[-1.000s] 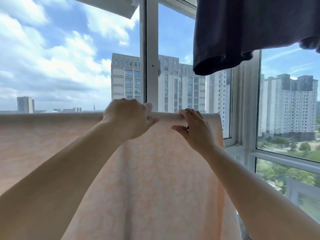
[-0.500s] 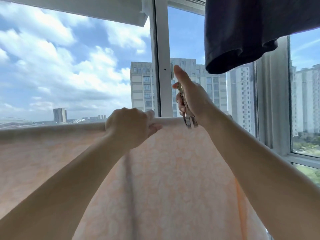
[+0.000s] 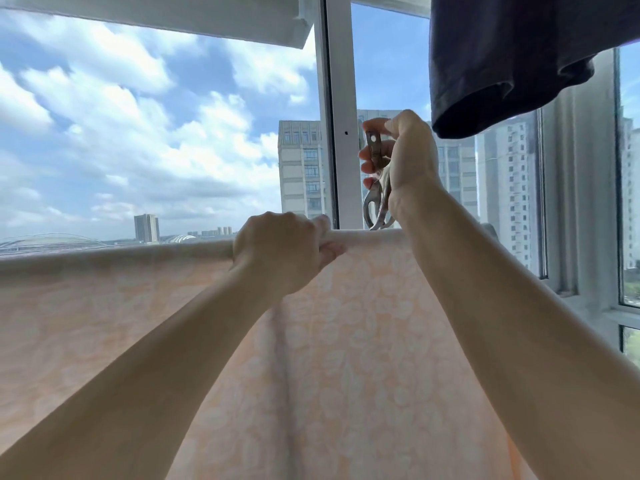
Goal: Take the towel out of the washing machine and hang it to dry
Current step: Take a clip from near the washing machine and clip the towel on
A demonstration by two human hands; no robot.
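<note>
A pale peach towel point(image 3: 363, 341) with a white floral pattern hangs draped over a horizontal rail across the middle of the view. My left hand point(image 3: 280, 254) grips the towel's top fold at the rail. My right hand point(image 3: 401, 157) is raised just above the rail and squeezes a metal clothes clip point(image 3: 377, 192), whose jaws hang right above the towel's top edge. The rail itself is hidden under the cloth.
A dark navy garment point(image 3: 512, 60) hangs from above at the upper right, close to my right hand. A white window post point(image 3: 337, 109) stands behind the towel. Glass panes with high-rise buildings and sky fill the background.
My right hand rose from the towel's top edge with the metal clip and now holds it upright above the rail. My left hand kept its grip on the towel.
</note>
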